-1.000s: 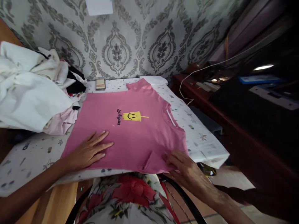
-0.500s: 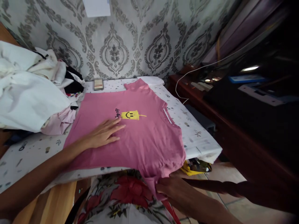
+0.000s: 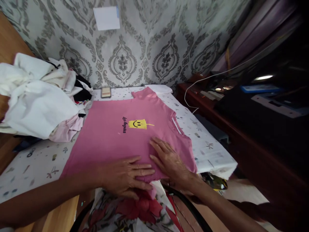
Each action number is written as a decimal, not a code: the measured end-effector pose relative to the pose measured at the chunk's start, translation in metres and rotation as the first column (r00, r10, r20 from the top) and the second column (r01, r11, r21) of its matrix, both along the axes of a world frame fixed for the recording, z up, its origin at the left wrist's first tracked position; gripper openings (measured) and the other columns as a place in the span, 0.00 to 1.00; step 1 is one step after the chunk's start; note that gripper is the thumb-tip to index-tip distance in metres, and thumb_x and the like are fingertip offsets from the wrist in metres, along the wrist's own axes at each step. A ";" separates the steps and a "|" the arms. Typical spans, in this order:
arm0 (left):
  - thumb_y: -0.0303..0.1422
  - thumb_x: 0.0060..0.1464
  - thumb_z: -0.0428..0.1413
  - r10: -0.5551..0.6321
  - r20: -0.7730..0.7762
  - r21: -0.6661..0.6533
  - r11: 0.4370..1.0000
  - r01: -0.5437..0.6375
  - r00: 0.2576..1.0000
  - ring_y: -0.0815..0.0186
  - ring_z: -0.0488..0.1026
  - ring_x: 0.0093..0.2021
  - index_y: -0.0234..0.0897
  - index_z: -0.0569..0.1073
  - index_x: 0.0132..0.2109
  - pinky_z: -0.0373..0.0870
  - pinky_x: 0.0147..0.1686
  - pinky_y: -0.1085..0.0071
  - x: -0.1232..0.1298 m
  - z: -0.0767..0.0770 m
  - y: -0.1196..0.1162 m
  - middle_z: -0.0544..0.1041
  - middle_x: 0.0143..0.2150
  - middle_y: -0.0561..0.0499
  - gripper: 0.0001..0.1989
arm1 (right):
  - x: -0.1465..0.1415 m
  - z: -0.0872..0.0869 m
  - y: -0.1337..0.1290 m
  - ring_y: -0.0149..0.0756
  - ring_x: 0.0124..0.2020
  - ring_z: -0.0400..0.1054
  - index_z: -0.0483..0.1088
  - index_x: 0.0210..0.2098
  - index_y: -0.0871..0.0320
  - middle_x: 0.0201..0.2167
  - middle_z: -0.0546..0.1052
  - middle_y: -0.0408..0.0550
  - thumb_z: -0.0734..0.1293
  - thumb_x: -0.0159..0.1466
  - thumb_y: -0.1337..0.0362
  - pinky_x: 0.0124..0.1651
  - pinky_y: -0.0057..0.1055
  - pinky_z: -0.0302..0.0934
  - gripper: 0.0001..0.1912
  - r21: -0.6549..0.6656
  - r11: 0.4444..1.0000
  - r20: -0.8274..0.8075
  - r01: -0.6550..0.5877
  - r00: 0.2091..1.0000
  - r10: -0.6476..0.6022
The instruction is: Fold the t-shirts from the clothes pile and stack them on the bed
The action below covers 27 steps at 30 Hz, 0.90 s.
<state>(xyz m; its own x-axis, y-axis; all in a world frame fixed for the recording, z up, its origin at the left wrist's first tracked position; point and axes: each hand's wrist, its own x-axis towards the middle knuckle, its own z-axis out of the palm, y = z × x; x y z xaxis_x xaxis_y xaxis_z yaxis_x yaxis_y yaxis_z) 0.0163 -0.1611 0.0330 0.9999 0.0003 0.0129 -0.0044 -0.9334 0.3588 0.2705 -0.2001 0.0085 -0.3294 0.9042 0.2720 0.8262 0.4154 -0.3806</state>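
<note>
A pink T-shirt (image 3: 108, 129) lies spread face up on the bed, its neckline to the right and its hem to the left. A yellow cup print (image 3: 137, 124) with a smiling face and dark lettering marks its chest. Resting on the shirt's near edge is my left hand (image 3: 127, 175), open with the fingers apart and pointing right. My right hand (image 3: 169, 158) lies open on the cloth just right of it, fingers angled up and left. The near sleeve hangs over the edge, partly hidden beneath my hands.
White, black and pale pink clothes (image 3: 45, 103) are heaped at the left. A small blurred box (image 3: 105, 92) sits by the patterned wall. To the right is a dark red wooden desk (image 3: 205, 96) with a white cable (image 3: 185, 93). A printed white sheet (image 3: 214, 151) covers the bed.
My right hand has let go of the near sleeve and now lies flat on the shirt. My left hand has slid from mid-shirt to the near edge. The view has shifted slightly.
</note>
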 end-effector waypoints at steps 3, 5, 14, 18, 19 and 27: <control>0.49 0.68 0.46 0.034 0.028 -0.046 0.998 -0.033 0.999 0.60 0.54 0.73 0.43 0.62 0.69 0.45 0.72 0.55 0.000 0.000 0.000 0.61 0.72 0.44 0.28 | 0.009 -0.032 -0.002 0.51 0.67 0.60 0.62 0.66 0.56 0.64 0.69 0.61 0.57 0.71 0.57 0.64 0.57 0.59 0.26 0.104 0.994 0.087 0.024 0.996 -0.033; 0.49 0.68 0.45 0.119 0.050 -0.065 0.991 -0.115 0.992 0.61 0.53 0.73 0.37 0.60 0.70 0.44 0.73 0.59 0.007 -0.001 0.003 0.62 0.71 0.42 0.30 | 0.021 -0.044 -0.012 0.51 0.67 0.60 0.61 0.67 0.50 0.64 0.69 0.58 0.59 0.70 0.58 0.64 0.59 0.60 0.26 0.152 0.988 0.111 0.028 0.993 -0.045; 0.44 0.71 0.40 0.558 0.085 -0.017 0.829 -0.558 0.826 0.56 0.46 0.75 0.26 0.52 0.71 0.46 0.72 0.57 0.090 -0.020 0.057 0.54 0.74 0.35 0.31 | 0.053 -0.019 0.066 0.47 0.50 0.75 0.76 0.49 0.54 0.48 0.80 0.56 0.53 0.71 0.61 0.56 0.47 0.69 0.21 0.162 0.980 0.161 0.119 0.976 -0.145; 0.46 0.70 0.40 0.704 0.087 0.076 0.701 -0.709 0.705 0.54 0.46 0.75 0.27 0.51 0.72 0.46 0.71 0.53 0.084 -0.034 0.093 0.53 0.74 0.34 0.33 | 0.036 -0.028 0.134 0.49 0.64 0.64 0.69 0.60 0.61 0.61 0.72 0.61 0.52 0.71 0.57 0.64 0.49 0.61 0.26 0.180 0.972 0.227 0.154 0.955 -0.193; 0.47 0.70 0.40 0.745 0.099 0.105 0.652 -0.751 0.660 0.54 0.47 0.74 0.27 0.52 0.71 0.46 0.71 0.52 0.072 -0.037 0.103 0.54 0.74 0.34 0.33 | 0.035 -0.034 0.143 0.50 0.66 0.62 0.68 0.62 0.62 0.63 0.70 0.61 0.52 0.71 0.56 0.65 0.50 0.59 0.27 0.180 0.970 0.248 0.163 0.947 -0.205; 0.46 0.68 0.38 0.997 0.023 0.329 0.067 -0.942 0.079 0.48 0.48 0.74 0.24 0.56 0.70 0.49 0.69 0.50 -0.096 -0.038 0.168 0.54 0.73 0.31 0.35 | 0.057 -0.055 0.145 0.49 0.68 0.58 0.65 0.65 0.63 0.66 0.67 0.59 0.51 0.71 0.52 0.69 0.50 0.53 0.31 0.177 0.949 0.323 0.260 0.896 -0.305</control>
